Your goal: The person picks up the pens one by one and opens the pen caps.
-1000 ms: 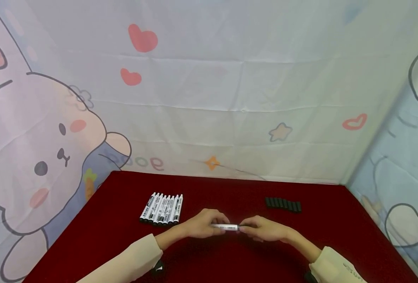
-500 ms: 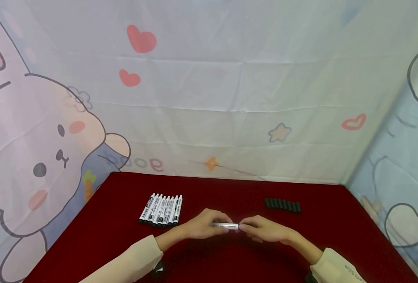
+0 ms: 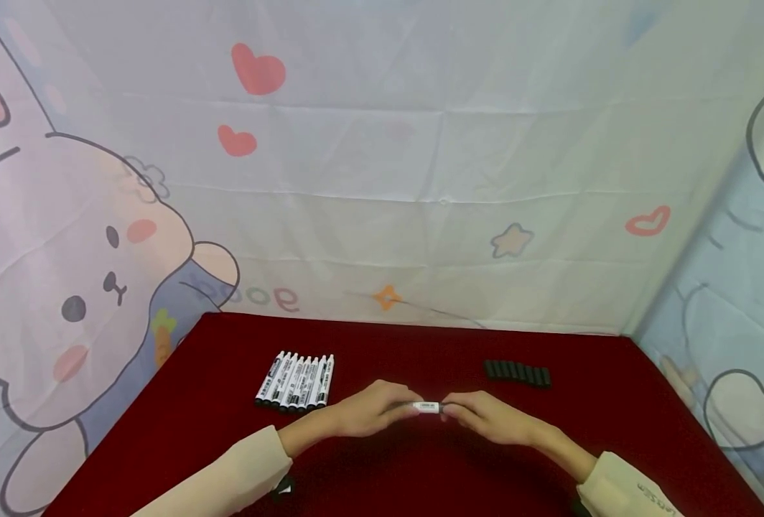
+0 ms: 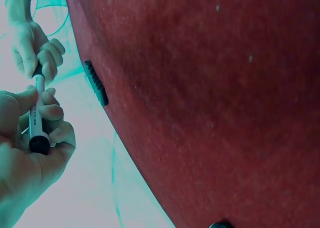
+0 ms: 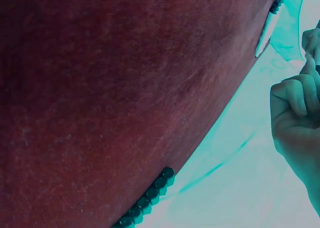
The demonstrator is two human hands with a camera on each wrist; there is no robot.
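A white marker (image 3: 427, 407) is held level between my two hands above the red table. My left hand (image 3: 370, 411) grips its barrel. In the left wrist view, the marker's black rear end (image 4: 39, 144) lies near the palm. My right hand (image 3: 500, 418) pinches the black cap (image 4: 38, 69) at the other end. Cap and barrel appear in line; fingers hide part of the join. In the right wrist view, the right hand (image 5: 300, 100) shows curled fingers at the frame's edge, with little of the marker visible.
Several capless white markers (image 3: 296, 382) lie side by side on the left of the red table (image 3: 408, 352). On the right, several black caps (image 3: 518, 373) form a row. A printed cloth (image 3: 369, 179) hangs behind the table.
Both hands have risen slightly with the marker. My left fingers now cover more of its barrel, so a shorter stretch shows. The right hand has shifted a little to the right.
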